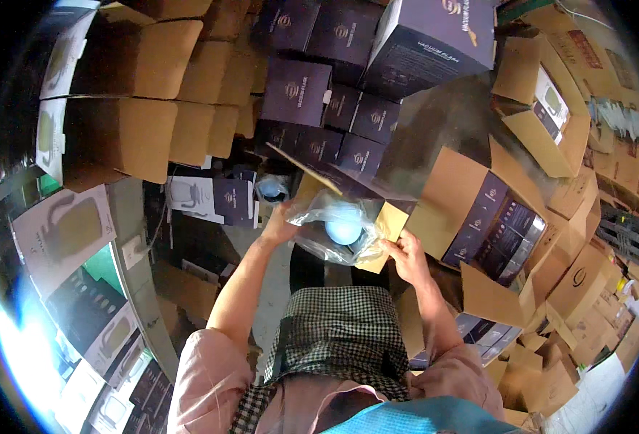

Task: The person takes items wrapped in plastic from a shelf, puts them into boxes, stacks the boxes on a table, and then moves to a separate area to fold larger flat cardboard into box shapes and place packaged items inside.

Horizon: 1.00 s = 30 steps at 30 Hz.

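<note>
In front of my body, an open carton (382,189) stands with its flaps up. From its opening rises a light-blue, round-topped flask (343,223), loosely wrapped in a clear plastic bag (318,242). My left hand (282,223) is closed at the bag's left edge; some of its fingers are hidden behind the plastic. A tan cardboard flap (386,235) on the right side is pinched between the thumb and fingers of my right hand (406,254). Beyond my left hand sits another light-blue round top (271,188), also in clear plastic.
Dark purple boxes (296,94) are stacked ahead, with a larger one (435,47) on top. Open brown cartons (449,195) crowd the right side. Tall brown cartons (135,58) fill the upper left. White-and-dark printed boxes (211,199) stand left of the second flask.
</note>
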### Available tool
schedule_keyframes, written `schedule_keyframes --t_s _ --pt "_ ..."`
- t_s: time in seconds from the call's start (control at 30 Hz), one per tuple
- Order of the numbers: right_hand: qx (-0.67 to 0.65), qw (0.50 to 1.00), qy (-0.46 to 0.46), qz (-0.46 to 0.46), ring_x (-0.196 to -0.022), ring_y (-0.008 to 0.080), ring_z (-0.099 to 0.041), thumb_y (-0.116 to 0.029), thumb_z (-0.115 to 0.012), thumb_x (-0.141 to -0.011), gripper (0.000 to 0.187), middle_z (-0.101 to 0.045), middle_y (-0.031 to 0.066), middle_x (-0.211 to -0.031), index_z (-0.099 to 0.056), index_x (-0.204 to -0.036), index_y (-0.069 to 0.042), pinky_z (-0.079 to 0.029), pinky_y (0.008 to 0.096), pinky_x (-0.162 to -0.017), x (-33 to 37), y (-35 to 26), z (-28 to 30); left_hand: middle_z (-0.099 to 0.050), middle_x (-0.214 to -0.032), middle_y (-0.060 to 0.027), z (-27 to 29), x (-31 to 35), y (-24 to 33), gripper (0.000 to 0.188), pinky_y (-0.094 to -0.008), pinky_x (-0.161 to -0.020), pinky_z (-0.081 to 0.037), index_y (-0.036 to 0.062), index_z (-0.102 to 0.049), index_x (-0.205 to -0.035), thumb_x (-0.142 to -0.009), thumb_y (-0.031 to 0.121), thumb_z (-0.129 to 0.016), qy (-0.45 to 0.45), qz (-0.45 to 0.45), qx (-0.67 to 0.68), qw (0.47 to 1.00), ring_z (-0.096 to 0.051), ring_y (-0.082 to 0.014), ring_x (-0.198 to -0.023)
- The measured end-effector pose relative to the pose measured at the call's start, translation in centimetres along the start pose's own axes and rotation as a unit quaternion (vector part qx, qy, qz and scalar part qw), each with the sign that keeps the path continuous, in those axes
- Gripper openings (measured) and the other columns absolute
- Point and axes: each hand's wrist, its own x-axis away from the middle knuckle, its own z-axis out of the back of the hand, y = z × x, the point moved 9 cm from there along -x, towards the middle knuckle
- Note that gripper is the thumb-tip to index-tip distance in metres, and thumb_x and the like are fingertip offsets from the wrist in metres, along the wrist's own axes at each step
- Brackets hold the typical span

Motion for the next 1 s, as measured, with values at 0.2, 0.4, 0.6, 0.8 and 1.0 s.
schedule_keyframes --t_s 0.2,0.4,0.6,0.8,1.0 --pt "-0.161 0.981 -0.022 0.103 -0.099 0.018 -0.064 0.0 -0.054 -0.095 0.028 -0.065 0.0105 -0.111 -0.053 -0.122 0.007 -0.051 0.0297 -0.086 2.0 -16.9 1.1 -0.071 -0.084 -0.0111 15.2 7.4 20.0 0.048 -0.0303 -0.07 -0.05 0.0012 -0.066 -0.109 -0.065 0.012 -0.081 0.12 -0.081 -0.012 0.989 -0.062 -0.0103 -0.078" --pt "0.14 0.949 0.051 0.277 -0.08 0.0334 -0.067 -0.011 -0.056 -0.094 0.022 -0.065 0.026 -0.088 -0.056 -0.108 0.007 -0.052 0.0367 -0.072 -6.7 -31.5 -1.5 -0.07 -0.083 -0.0149 26.3 5.1 28.1 0.024 -0.0374 -0.071 -0.052 -0.0029 -0.068 -0.097 -0.086 0.019 -0.069 0.258 -0.039 -0.085 0.962 -0.068 -0.0252 -0.077" --pt "0.301 0.889 0.148 0.311 -0.105 0.0437 -0.06 -0.026 -0.047 -0.1 0.05 -0.057 0.0345 -0.113 -0.038 -0.138 0.004 -0.05 0.0482 -0.088 -15.8 -31.4 -3.8 -0.066 -0.091 -0.0263 26.5 -2.7 25.4 0.034 -0.0502 -0.074 -0.053 -0.0012 -0.059 -0.116 -0.088 0.018 -0.062 0.305 -0.067 -0.198 0.929 -0.064 -0.0458 -0.085" --pt "0.412 0.874 -0.026 0.256 -0.141 0.0417 -0.027 -0.044 -0.089 -0.06 0.13 -0.003 0.0304 -0.156 -0.006 -0.154 -0.006 -0.034 0.0438 -0.114 -13.0 -33.8 -7.4 -0.052 -0.099 -0.0172 23.5 0.5 32.7 0.033 -0.0467 -0.059 -0.054 0.006 -0.058 -0.109 -0.078 -0.003 -0.057 0.354 -0.328 -0.177 0.858 -0.062 -0.0407 -0.074" --pt "0.473 0.841 0.092 0.245 -0.121 0.0486 -0.048 -0.025 -0.084 -0.069 0.083 -0.024 0.0349 -0.143 -0.041 -0.135 0.001 -0.047 0.0474 -0.099 -13.3 -33.9 -10.2 -0.072 -0.095 -0.0163 21.1 -10.0 30.6 0.031 -0.0348 -0.071 -0.052 -0.0007 -0.069 -0.106 -0.088 0.024 -0.065 0.106 -0.059 0.211 0.97 -0.069 -0.0241 -0.082"
